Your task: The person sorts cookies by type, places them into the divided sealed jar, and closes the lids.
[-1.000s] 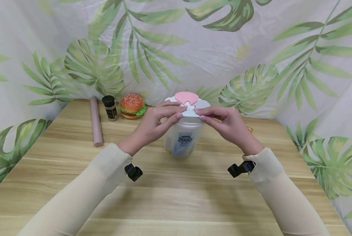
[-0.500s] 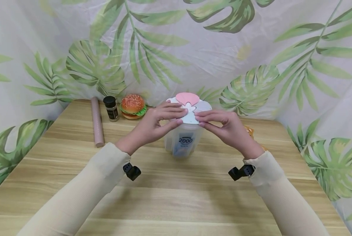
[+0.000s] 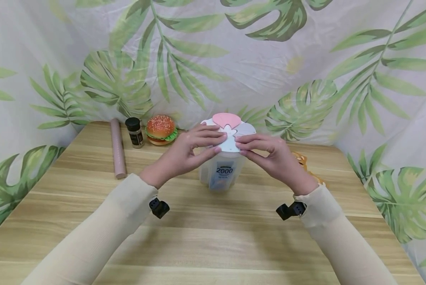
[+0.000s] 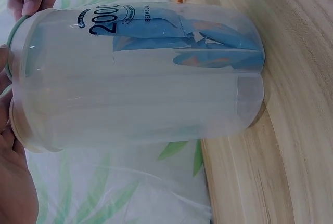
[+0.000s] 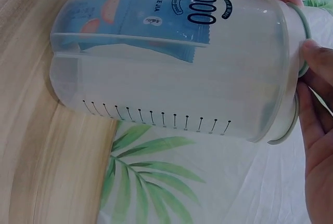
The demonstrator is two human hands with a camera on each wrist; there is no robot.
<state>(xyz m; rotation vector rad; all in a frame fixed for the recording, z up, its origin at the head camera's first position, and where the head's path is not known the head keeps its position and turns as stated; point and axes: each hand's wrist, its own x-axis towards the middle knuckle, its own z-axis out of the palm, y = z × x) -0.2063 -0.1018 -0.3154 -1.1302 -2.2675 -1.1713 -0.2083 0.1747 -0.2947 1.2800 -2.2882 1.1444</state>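
Pinching the near edge of a lid [image 3: 230,130], the left hand [image 3: 189,148] and the right hand [image 3: 275,154] each set the thumb against the rim and the fingers over the top face. The lid, smooth and opaque, is flower-shaped: a rounded pink petal [image 3: 226,119] at the back, a pale blue-green petal [image 3: 229,147] in front, whitish lobes to the sides and a small white piece at the centre. It covers the mouth of a container [image 5: 156,73], tall, lobed and of frosted translucent plastic, which stands upright on the worktop [image 3: 213,245], nearer its far edge and roughly midway between its left and right edges. The wall bears a black 2000 [image 3: 224,171] and, in the right wrist view, a scale [image 5: 163,118] of thin black lines with dotted ends. Glossy blue packets [image 5: 119,24] with peach-coloured patches show through one section. The worktop has streaked, light-brown wood grain. Toward its far left corner are a mauve cylinder [image 3: 117,150], a black-capped shaker [image 3: 134,132] and a burger [image 3: 161,128] with seed-dotted bun and frilled green leaf. Toward the far right corner, an orange object [image 3: 301,159] is partly hidden by the right hand. Beyond the far edge hangs creased, leaf-printed cloth [image 3: 205,51].
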